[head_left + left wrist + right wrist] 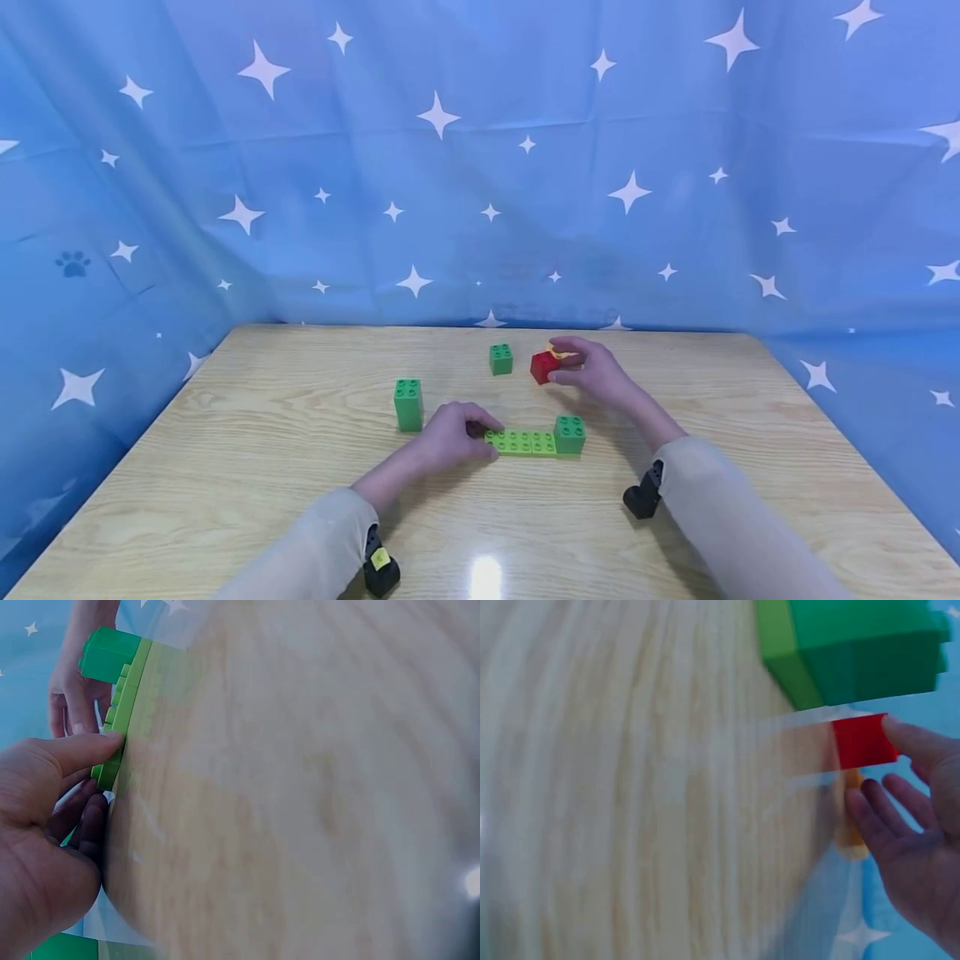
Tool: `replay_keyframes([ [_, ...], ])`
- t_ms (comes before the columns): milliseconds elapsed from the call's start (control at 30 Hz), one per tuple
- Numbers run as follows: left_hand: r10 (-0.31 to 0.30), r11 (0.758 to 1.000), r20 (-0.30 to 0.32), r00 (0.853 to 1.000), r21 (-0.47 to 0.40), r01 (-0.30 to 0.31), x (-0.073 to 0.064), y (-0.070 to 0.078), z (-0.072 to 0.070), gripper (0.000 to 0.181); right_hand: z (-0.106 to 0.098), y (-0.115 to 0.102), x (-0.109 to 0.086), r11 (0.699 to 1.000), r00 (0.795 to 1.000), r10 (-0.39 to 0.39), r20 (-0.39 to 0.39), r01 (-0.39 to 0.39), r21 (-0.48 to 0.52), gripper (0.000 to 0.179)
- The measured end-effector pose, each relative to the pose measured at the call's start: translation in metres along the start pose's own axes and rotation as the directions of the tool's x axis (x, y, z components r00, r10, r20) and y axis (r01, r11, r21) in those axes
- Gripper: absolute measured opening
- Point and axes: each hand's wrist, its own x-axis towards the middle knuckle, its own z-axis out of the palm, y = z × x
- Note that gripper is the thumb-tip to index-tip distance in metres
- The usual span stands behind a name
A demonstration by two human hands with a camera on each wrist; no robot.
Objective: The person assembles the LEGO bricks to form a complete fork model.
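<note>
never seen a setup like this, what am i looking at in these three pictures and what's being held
There's no robot here, just a person's two bare hands. The wide picture comes from a camera worn on the head, looking forward and down. The other two come from the left-wrist camera and the right-wrist camera, so each shows one hand close up.

On the wooden table, the left hand pinches the near end of a light green strip; a green block sits on its other end. The right hand, loosely open, is at a red block beside a partly hidden yellow piece. A tall green block and a small green block stand apart.
</note>
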Motion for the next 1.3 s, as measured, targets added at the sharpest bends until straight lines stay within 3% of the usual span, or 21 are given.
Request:
replay_keyframes([
  [300,0.021,1.0,-0.003,1.0,-0.015,-0.021,0.001,-0.002,-0.001,0.027,0.01,-0.004,0.011,0.999,0.999,-0.023,0.027,0.025,-0.046,0.056],
  [533,0.024,0.999,0.006,1.0,-0.025,-0.024,0.001,0.0,0.0,0.027,0.011,-0.007,0.009,0.996,1.0,-0.009,0.026,0.011,-0.085,0.044],
  [933,0.01,1.0,-0.003,1.0,-0.014,-0.011,0.0,0.001,0.0,0.027,0.005,-0.012,0.001,0.995,1.0,-0.002,0.025,0.004,-0.101,0.039],
  [1300,0.006,1.0,-0.01,1.0,-0.018,-0.006,-0.002,0.001,0.001,0.027,-0.008,-0.023,-0.022,0.999,0.999,-0.024,0.021,0.025,-0.027,0.038],
])
